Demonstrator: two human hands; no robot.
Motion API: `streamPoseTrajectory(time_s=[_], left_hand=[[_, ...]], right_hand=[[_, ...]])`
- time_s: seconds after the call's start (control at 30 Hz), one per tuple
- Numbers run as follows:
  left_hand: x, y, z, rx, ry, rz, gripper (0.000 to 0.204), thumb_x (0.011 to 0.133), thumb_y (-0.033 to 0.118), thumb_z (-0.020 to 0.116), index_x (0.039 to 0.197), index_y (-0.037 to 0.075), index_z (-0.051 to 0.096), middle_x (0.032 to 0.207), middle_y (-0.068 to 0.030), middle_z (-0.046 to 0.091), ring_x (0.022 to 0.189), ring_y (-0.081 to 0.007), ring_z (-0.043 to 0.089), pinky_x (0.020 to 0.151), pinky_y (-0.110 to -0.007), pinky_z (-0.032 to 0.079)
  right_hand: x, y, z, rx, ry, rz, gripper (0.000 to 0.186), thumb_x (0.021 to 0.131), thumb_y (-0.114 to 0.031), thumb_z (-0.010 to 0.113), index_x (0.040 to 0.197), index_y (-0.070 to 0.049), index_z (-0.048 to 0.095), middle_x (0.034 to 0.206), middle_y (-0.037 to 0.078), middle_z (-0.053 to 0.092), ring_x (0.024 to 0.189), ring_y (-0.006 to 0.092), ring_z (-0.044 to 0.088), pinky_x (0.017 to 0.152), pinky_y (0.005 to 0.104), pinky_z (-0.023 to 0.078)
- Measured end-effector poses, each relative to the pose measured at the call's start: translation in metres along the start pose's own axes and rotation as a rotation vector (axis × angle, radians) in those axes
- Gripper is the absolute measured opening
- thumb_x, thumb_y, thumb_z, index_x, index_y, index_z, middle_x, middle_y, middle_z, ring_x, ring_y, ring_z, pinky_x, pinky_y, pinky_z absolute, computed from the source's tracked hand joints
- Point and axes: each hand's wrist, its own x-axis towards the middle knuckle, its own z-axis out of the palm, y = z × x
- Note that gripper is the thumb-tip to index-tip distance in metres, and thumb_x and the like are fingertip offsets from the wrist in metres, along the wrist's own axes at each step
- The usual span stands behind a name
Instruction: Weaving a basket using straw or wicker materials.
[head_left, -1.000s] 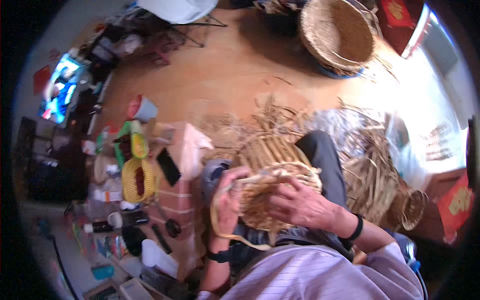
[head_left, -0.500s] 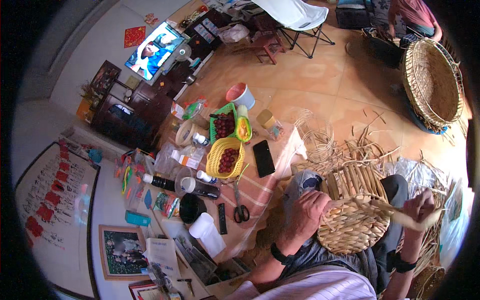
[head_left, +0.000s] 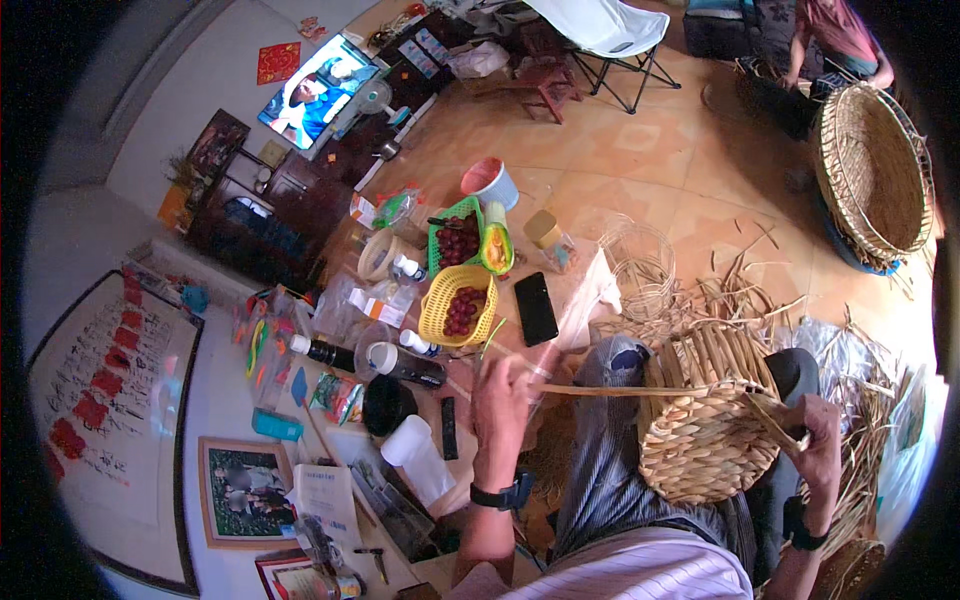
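Note:
A partly woven basket [head_left: 708,450] of tan plaited plant stalk rests on my lap, its woven round side toward me and stiff stalks standing along its far side. My left hand [head_left: 503,400] is out to the left of it, fingers pinched on the end of a long dried plant strand [head_left: 600,390]. That strand runs taut and nearly level to the basket's upper edge. At the basket's right edge my right hand [head_left: 820,435] is closed on a wider, flat dried strand [head_left: 774,418] that meets the weave. Both wrists wear dark bands.
Left of my knees, a cloth-covered table holds a black phone [head_left: 536,308], a yellow basket of grapes [head_left: 458,306], a cut melon [head_left: 496,248] and bottles. Loose stalks [head_left: 745,290] and clear plastic [head_left: 825,345] lie on the floor. A large woven basket [head_left: 872,175] stands far right near another person [head_left: 835,45].
My left hand has moved from the basket's upper left edge out to the left, drawing a strand straight. My right hand has come in closer to the basket's right edge.

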Motion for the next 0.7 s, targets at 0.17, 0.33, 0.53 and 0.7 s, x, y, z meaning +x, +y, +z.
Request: streamPoseTrajectory(time_s=[0.17, 0.33, 0.53, 0.7], left_hand=[[-0.010, 0.099, 0.012, -0.154, -0.145, 0.552, 0.035, 0.097, 0.006, 0.067, 0.132, 0.001, 0.062, 0.128, -0.0209, 0.066, 0.123, -0.0399, 0.063, 0.107, -0.047, 0.051], [-0.033, 0.140, 0.052, -0.113, -0.359, 0.581, 0.037, 0.094, 0.027, 0.077, 0.116, 0.003, 0.061, 0.115, -0.0175, 0.064, 0.102, -0.0367, 0.068, 0.086, -0.047, 0.056], [-0.034, 0.142, 0.068, -0.117, -0.261, 0.599, 0.032, 0.095, 0.030, 0.076, 0.104, 0.006, 0.056, 0.100, -0.0167, 0.066, 0.090, -0.0392, 0.069, 0.074, -0.049, 0.054], [-0.046, 0.135, 0.072, -0.290, -0.415, 0.501, 0.024, 0.100, 0.022, 0.073, 0.101, 0.004, 0.058, 0.082, -0.0155, 0.062, 0.075, -0.0322, 0.070, 0.065, -0.045, 0.053]], right_hand=[[-0.003, -0.042, -0.051, 0.114, -0.291, 0.141, 0.057, 0.068, -0.047, 0.096, 0.098, -0.003, 0.077, 0.101, 0.013, 0.068, 0.105, 0.0333, 0.062, 0.091, 0.0415, 0.048], [-0.018, -0.056, -0.060, 0.358, -0.200, 0.281, 0.065, 0.073, -0.060, 0.090, 0.101, -0.003, 0.077, 0.115, 0.013, 0.065, 0.112, 0.0335, 0.060, 0.099, 0.0465, 0.046], [-0.012, -0.052, -0.029, 0.396, 0.332, 0.333, 0.032, 0.081, -0.022, 0.091, 0.094, 0.000, 0.072, 0.106, 0.011, 0.060, 0.100, 0.0289, 0.061, 0.090, 0.0419, 0.051], [0.013, -0.040, -0.004, 0.113, 0.253, 0.216, 0.024, 0.071, -0.005, 0.085, 0.077, 0.002, 0.062, 0.069, 0.013, 0.051, 0.066, 0.0323, 0.052, 0.061, 0.0414, 0.042]])
